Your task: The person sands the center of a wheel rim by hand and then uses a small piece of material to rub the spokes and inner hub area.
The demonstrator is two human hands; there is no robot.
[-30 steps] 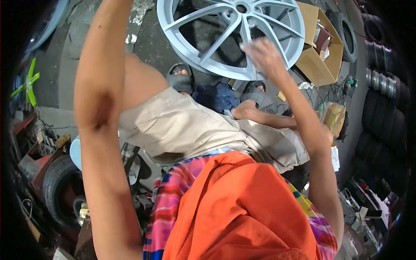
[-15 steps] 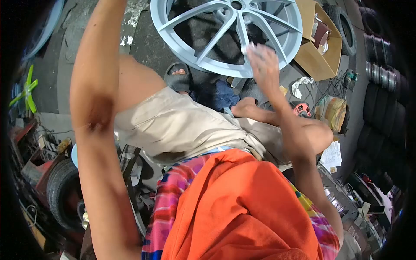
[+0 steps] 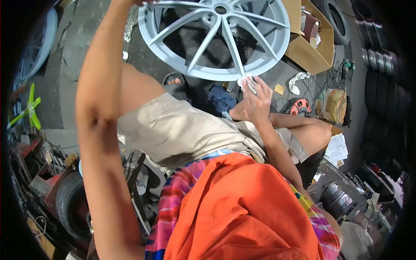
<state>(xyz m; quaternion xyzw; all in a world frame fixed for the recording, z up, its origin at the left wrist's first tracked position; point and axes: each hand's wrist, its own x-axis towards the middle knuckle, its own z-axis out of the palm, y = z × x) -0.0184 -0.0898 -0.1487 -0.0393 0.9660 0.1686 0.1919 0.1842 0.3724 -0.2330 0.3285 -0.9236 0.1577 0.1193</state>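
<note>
A light grey alloy wheel rim (image 3: 189, 70) with paired spokes lies face up at the top of the view. My right hand (image 3: 258, 99) pinches a small white pad (image 3: 242, 81), its fingers bent and dusted white. The pad is at the near lip of the rim, below a spoke's end; whether it is cloth or abrasive I cannot make out. My left arm reaches up along the left side. Only a sliver of my left hand (image 3: 141, 1) shows at the top edge, by the rim's left side, and its grip is cut off.
An open cardboard box (image 3: 310, 54) stands right of the rim, with a tyre (image 3: 336, 21) behind it. Cables and a red-black reel (image 3: 300, 108) lie nearby. At left are a green star-shaped stand (image 3: 32, 106), another rim (image 3: 47, 43) and a tyre (image 3: 71, 206).
My right hand has moved down from a spoke to the rim's near lip with the white pad. The rim sits further up and left in view. A sliver of my left hand now shows.
</note>
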